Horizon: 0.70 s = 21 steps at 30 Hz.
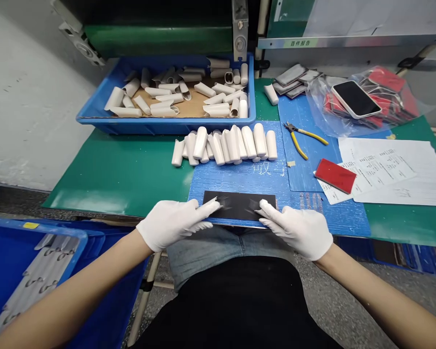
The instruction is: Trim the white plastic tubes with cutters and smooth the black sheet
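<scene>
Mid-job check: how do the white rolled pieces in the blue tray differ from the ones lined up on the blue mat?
The white rolled pieces in the blue tray lie scattered at mixed angles, while the white rolled pieces on the blue mat sit packed side by side in one row. The tray's pieces rest on brown cardboard; the mat's pieces lie directly on the mat. Both sets are off-white and elongated.

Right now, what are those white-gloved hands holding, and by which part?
The left hand and right hand hold a flat black strip by its two short ends, one hand at each end.
</scene>
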Available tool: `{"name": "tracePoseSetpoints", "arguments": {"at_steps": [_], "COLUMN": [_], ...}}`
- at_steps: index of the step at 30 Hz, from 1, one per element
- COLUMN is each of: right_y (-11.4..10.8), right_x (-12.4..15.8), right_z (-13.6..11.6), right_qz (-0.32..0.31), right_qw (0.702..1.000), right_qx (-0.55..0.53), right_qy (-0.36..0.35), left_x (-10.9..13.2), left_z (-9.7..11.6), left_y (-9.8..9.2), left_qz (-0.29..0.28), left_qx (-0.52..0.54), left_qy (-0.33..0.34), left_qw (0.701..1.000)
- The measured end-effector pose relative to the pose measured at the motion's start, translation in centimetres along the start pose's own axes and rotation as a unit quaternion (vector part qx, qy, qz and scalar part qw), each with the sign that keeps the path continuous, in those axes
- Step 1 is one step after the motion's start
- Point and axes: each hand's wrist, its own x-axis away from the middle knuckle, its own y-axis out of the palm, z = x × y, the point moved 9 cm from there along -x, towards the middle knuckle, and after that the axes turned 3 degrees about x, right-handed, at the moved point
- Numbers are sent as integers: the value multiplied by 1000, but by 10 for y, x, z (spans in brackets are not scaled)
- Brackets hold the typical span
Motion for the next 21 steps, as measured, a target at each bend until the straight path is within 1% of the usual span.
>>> {"name": "tracePoseSetpoints", "arguments": {"at_steps": [3,4,6,7,9,12,16,18,21], "right_y": [-1,0,4,6,9,6,2,-1,-2], "right_x": [-15,-20,-27,-28,-25,-19,-18,-18,-19], "right_z": [-3,-5,-9,-10,-9,-6,-12,-13,-13], "right_qz": [38,43,32,23,8,34,49,53,55], "right_qw": [999,999,999,999,999,998,998,998,998], "right_qx": [-10,-16,-26,-32,-42,-40,-30,-29,-20], "right_qy": [27,30,26,23,25,37,15,18,35], "left_x": [-15,-19,-25,-25,-23,-21,-22,-22,-22], "left_z": [-6,-9,-11,-13,-15,-17,-13,-13,-12], "left_y": [5,7,11,12,13,18,28,28,22], "left_qz": [16,6,-31,-47,-60,-63,-79,-80,-77], "left_qx": [22,32,50,54,61,67,83,88,80], "left_qy": [-23,-25,-15,-9,-6,-8,3,0,7], "left_qw": [999,999,998,997,996,996,993,993,994]}}
